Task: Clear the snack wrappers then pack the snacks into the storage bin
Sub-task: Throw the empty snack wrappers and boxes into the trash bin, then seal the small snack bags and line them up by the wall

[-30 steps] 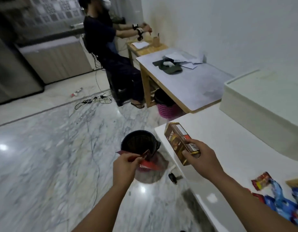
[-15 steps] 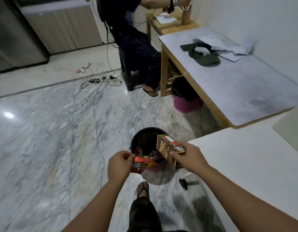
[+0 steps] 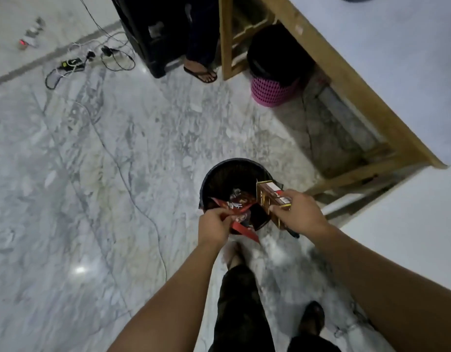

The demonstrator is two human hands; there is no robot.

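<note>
The left hand point(image 3: 214, 224) hangs over the near rim of the black bin point(image 3: 211, 179) on the floor, its fingers curled and pinching a bunch of red wrappers point(image 3: 234, 207). One wrapper fans forward over the bin's mouth, and another tail point(image 3: 244, 231) droops down outside the near rim. More wrappers already lie inside the bin. These look like thin foil film: almost weightless, limp, crinkly and a bit slick, so they would likely flutter and not drop straight. A pinch at one bunched end, as here, seems the sensible hold. The drooping tail is the piece most likely to land on the floor unless the hand moves further over the opening. The upper wrapper's long axis runs roughly left to right, with its free end toward the box.

Just to the right, the right hand point(image 3: 298, 214) grips a brown snack box point(image 3: 270, 196) around its near end, fingers wrapped over the top face and thumb on the side. The box is over the bin's right rim. It is stiff cardboard, probably light, easy to hold across its narrow faces but crushable if squeezed hard. Its long axis runs from the hand away toward the bin's far side, with the far end tipped slightly up.

Farther right lies the white counter point(image 3: 409, 224).
</note>
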